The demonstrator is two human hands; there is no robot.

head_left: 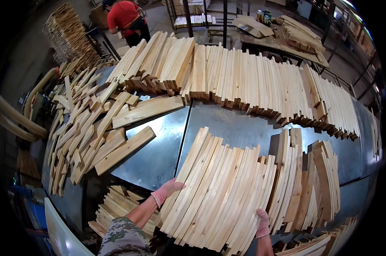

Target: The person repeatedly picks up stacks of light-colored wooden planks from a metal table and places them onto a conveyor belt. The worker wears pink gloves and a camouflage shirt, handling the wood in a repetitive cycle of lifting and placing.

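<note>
at a metal table point(158, 149), hands point(169, 190) point(263, 223) against wooden strips point(220, 192), far containers point(266, 17), contents unclear

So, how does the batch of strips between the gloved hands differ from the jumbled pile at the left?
The batch of strips is lined up side by side; the jumbled pile lies crisscrossed. The batch has the left hand and right hand at its sides, while neither hand touches the pile. The batch's strips look similar in length; the pile mixes short and long pieces. Both are pale wood.
</note>
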